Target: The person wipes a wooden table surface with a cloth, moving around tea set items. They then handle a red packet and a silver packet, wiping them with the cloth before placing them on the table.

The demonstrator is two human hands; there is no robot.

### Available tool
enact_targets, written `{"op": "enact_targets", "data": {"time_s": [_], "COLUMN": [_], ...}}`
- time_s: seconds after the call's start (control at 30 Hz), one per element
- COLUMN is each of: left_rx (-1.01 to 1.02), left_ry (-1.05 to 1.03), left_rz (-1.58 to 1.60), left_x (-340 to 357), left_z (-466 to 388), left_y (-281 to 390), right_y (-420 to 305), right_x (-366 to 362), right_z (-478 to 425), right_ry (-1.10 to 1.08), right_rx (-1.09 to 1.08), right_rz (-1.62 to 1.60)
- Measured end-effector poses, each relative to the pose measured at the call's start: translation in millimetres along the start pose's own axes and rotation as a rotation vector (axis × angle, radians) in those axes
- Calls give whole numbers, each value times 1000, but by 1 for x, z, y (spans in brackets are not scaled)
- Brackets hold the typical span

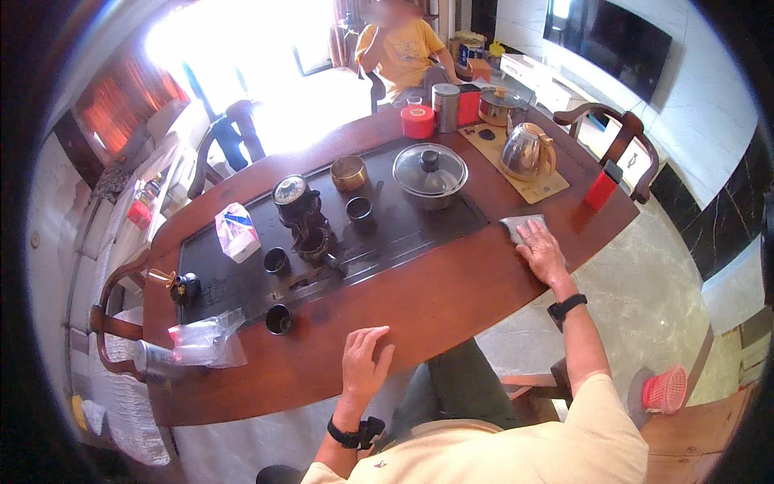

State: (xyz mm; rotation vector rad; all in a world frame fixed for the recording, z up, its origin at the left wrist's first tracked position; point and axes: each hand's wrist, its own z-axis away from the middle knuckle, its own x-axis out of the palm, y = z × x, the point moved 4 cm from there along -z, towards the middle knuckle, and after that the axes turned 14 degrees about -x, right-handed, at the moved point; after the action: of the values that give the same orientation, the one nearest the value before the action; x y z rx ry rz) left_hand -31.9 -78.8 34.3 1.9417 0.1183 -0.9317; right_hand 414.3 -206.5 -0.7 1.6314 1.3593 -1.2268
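My right hand [540, 249] presses flat on a folded grey cloth [521, 226] near the right front edge of the wooden tea table [387, 308]. My left hand [366, 362] is raised over the table's front edge, fingers apart, with nothing in it. Left of it a small dark cup [279, 319] stands on the wood. On the black tea tray [417, 228] are two more dark cups [360, 212], a brass-coloured bowl [349, 173], a lidded glass pot [430, 175], a dark tea set piece with a lid [294, 195] and a tissue pack [237, 232].
A glass kettle [525, 151] stands on a tan board [532, 189], beside a red box [603, 186]. Red and silver tins [445, 107] stand at the back. Plastic bags [208, 342] and a can [154, 358] lie at left. A person in yellow [402, 51] sits across.
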Motion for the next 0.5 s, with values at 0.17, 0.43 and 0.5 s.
{"op": "enact_targets", "data": {"time_s": [0.17,0.43,0.5], "left_rx": [21,-10,-26], "left_ry": [5,22,-11], "left_rz": [23,32,57], "left_x": [1,-9,-4], "left_z": [0,4,-1], "left_y": [-1,4,4], "right_y": [20,-5,-18], "right_x": [7,9,8], "right_z": [11,5,13], "right_ry": [-15,48,144], "right_rx": [94,51,-27], "right_rz": [198,35,-16]}}
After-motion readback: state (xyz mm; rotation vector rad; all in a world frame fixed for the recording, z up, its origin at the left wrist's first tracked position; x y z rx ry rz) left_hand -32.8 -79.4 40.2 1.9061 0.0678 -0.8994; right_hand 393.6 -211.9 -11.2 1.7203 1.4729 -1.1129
